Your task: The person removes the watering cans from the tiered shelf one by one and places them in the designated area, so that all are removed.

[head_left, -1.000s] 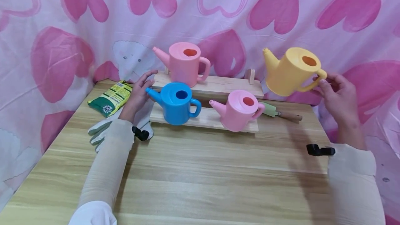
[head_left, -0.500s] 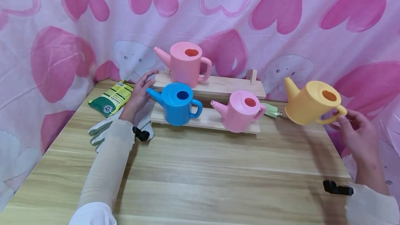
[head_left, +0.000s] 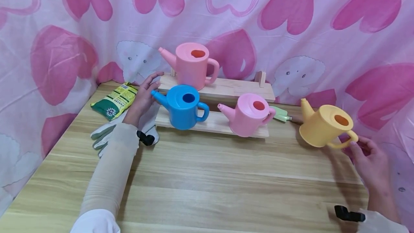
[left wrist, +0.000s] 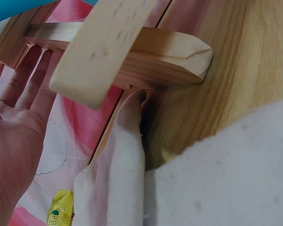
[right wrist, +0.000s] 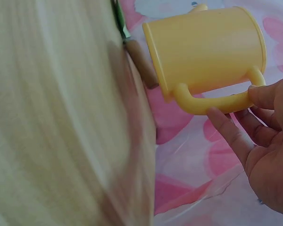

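At the right, my right hand (head_left: 372, 161) pinches the handle of a yellow watering can (head_left: 323, 127), held above the table's right side; the right wrist view shows thumb and fingers on the handle of the yellow can (right wrist: 203, 52). My left hand (head_left: 142, 100) touches the left end of a two-tier wooden shelf (head_left: 237, 87), its fingers fairly straight in the left wrist view, against the wood (left wrist: 165, 56). A coral pink can (head_left: 192, 65) stands on the upper tier. On the lower tier are a blue can (head_left: 182, 109) and a pink can (head_left: 247, 116).
A green and yellow packet (head_left: 114, 101) lies at the table's back left, with white and green gloves (head_left: 105, 134) partly under my left forearm. A trowel with a green blade (head_left: 280, 114) lies right of the shelf, its handle partly behind the yellow can. A patterned curtain hangs behind.
My right hand has carried the yellow can rightward and down, from beside the upper tier to lower over the table's right side. My left hand stays at the shelf.
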Available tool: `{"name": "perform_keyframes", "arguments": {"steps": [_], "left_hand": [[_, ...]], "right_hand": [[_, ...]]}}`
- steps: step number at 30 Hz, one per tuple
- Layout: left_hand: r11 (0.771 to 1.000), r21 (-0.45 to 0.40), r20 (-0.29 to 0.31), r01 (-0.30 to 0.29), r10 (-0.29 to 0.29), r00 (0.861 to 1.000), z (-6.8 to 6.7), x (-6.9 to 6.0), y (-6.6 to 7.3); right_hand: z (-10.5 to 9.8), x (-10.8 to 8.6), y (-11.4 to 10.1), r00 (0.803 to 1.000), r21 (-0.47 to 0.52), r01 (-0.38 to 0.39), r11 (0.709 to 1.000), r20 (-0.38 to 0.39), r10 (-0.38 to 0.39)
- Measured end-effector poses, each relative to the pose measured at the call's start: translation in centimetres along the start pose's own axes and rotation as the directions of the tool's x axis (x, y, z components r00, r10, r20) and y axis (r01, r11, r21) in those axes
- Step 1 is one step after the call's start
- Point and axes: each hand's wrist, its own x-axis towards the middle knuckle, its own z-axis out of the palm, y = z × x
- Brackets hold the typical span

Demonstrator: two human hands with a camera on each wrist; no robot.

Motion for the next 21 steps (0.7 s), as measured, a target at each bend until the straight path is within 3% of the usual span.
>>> {"name": "perform_keyframes", "arguments": {"steps": [11,14,18,21], "left_hand": [[1.0,-0.023,0.002,0.014,-0.014,1.0,0.0,0.0,0.1],[0.999,-0.033,0.004,0.012,-0.012,1.0,0.1,0.0,0.2],[0.999,-0.035,0.0,0.015,-0.015,1.0,0.1,-0.1,0.1],[1.0,-0.028,0.002,0.012,-0.012,1.0,0.0,0.0,0.0]], "right_hand": [[-0.6,0.2,2.4,1.0,-0.052,0.0,0.999,0.028,0.001],[-0.6,0.3,2.6,1.0,-0.147,-0.015,0.989,0.001,0.015],[-0.7,0.6,2.6,0.997,-0.305,-0.074,0.949,-0.025,0.07],[-0.8,0.9,2.7,0.994,-0.327,-0.108,0.939,-0.036,0.102]]}}
